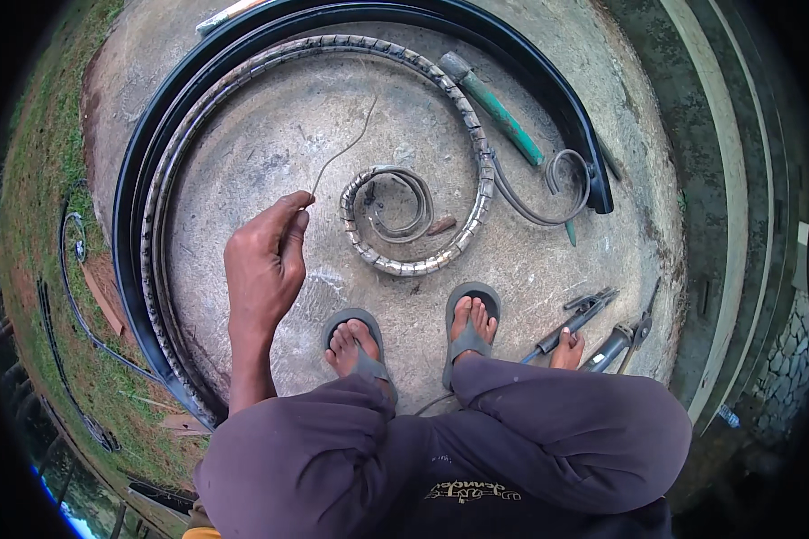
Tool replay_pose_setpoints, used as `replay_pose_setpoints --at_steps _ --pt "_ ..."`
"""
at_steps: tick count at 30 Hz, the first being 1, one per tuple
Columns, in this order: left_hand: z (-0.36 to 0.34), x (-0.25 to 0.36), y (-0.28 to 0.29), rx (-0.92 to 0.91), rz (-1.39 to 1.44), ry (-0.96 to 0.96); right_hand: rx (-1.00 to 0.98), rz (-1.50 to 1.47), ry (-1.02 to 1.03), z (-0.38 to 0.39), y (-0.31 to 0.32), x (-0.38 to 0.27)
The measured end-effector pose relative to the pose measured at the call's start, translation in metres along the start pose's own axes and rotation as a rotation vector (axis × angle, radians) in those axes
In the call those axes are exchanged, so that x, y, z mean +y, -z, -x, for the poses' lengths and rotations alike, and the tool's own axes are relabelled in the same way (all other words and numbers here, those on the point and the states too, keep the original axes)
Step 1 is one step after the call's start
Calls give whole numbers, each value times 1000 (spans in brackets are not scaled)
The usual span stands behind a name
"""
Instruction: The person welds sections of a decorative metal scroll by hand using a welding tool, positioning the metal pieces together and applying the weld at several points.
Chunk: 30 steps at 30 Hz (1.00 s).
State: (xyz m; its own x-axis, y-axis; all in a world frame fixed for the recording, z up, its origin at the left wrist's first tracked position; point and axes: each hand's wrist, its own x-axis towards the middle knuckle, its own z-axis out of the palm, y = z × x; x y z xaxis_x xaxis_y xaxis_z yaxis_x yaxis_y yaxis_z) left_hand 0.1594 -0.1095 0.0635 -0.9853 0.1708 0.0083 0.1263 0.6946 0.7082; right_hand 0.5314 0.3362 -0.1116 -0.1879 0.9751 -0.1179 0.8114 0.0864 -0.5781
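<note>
My left hand (265, 253) pinches a thin, bent grey wire (360, 135) that reaches up over the concrete. My right hand (566, 349), partly hidden by my knee, is closed on the handle of a black clamp-type electrode holder (573, 319) with a blue cable. Beside it lie a dark metal cylinder (608, 351) and another clamp-like tool (639, 334). In front of my feet sits a small coil (419, 266) of grey bar wrapped with short silvery segments, inside a large segmented metal ring (466, 108). A piece of brown material (441, 225) lies by the small coil.
A black curved channel (127, 211) rims the ring on the concrete slab (126, 72). A green pipe tool (503, 117) and looped grey bar (548, 216) lie right of it. Grass (36, 251) with cables is at left, dark ledges (719, 180) at right. My sandalled feet (355, 350) face the coils.
</note>
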Motion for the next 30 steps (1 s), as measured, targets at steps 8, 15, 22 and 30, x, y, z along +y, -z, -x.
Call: replay_pose_setpoints --at_steps 8,15,22,30 --pt "34 -22 26 33 -188 146 -64 334 9 -31 2 -35" --pt "51 -15 37 67 -228 152 -155 151 -128 -47 0 -34" --pt "37 10 31 195 -197 179 -177 -120 174 7 19 -131" --pt "54 11 34 153 -247 146 -447 -486 727 43 13 -273"
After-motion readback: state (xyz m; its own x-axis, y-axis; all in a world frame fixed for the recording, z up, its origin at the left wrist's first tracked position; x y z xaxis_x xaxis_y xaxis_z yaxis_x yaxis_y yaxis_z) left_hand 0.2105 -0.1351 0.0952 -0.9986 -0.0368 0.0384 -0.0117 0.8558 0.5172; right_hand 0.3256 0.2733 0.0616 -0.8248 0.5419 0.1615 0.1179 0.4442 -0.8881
